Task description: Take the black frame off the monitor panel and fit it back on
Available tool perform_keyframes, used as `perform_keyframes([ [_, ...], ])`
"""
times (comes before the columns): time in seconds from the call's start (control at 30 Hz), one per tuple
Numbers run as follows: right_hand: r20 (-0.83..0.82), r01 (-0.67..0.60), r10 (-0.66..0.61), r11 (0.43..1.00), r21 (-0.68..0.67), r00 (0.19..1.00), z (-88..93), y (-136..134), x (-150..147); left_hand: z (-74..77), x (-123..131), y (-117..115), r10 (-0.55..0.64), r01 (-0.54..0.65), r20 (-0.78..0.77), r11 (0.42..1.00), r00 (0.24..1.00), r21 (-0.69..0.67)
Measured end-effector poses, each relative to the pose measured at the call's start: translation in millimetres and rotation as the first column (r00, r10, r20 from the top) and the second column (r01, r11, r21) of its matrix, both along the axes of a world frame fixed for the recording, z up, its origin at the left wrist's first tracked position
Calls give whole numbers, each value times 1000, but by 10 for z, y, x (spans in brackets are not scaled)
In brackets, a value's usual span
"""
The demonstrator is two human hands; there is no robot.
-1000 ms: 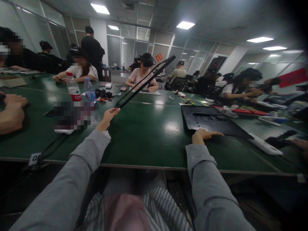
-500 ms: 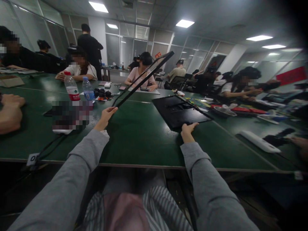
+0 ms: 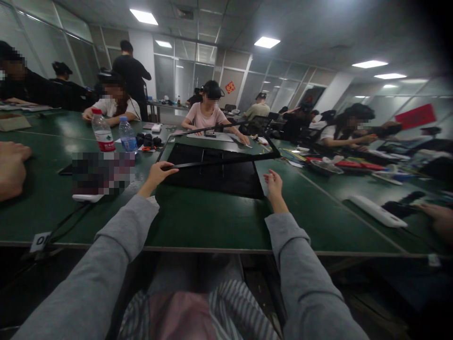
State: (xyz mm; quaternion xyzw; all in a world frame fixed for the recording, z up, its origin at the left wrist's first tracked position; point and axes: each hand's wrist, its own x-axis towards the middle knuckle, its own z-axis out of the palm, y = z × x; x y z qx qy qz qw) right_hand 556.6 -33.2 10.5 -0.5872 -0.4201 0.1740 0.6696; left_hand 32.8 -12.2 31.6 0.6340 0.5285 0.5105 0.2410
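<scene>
Head view: looked over a broad green worktop (image 3: pixel 205 226), with the black panel (image 3: pixel 230 182) as landmark. Noticed a seated person in a pink top (image 3: pixel 209 113) beyond the panel, on the far side. Found the panel apparently flat on the worktop, squarely in front of the lap, probably for even reach from both sides. Made out a thin black frame (image 3: pixel 226 161) above the panel, seemingly tilted, with the near bar crossing over it and the right corner jutting past its right edge. Saw a white power strip (image 3: pixel 377 212) well right of the panel, and a red-capped bottle (image 3: pixel 102 132) and a blue-capped bottle (image 3: pixel 127 137) left of it, likely out of the way there.

Pinched the frame's near left corner in the left hand (image 3: pixel 157 177), by the panel's left edge, presumably to support the bar without covering the opening. Held the right hand (image 3: pixel 274 186) just beside the panel's right edge, loosely curled around nothing visible, perhaps to clear the overhanging corner.

Lost part of the panel behind the bar. Could not tell contact from gap between frame and panel, nor identify the thin pale lines (image 3: pixel 202 161) on the panel. Saw only part of a co-worker's hand (image 3: pixel 12 165), far left of the panel, cut off by the view's edge.
</scene>
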Motion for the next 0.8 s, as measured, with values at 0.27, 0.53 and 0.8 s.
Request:
perform_keyframes([
  [0.27,-52,-308,305,949,-63,951,77,-26,39,-66,-26,-34,-1,19,-398,999,917,42],
  [0.53,510,21,4,999,-42,860,-101,48,-103,-74,27,-103,-76,63,-592,997,802,-43],
  [0.8,434,68,10,984,-164,901,-121,-49,-156,-122,87,-127,-124,127,-562,991,818,-35],
])
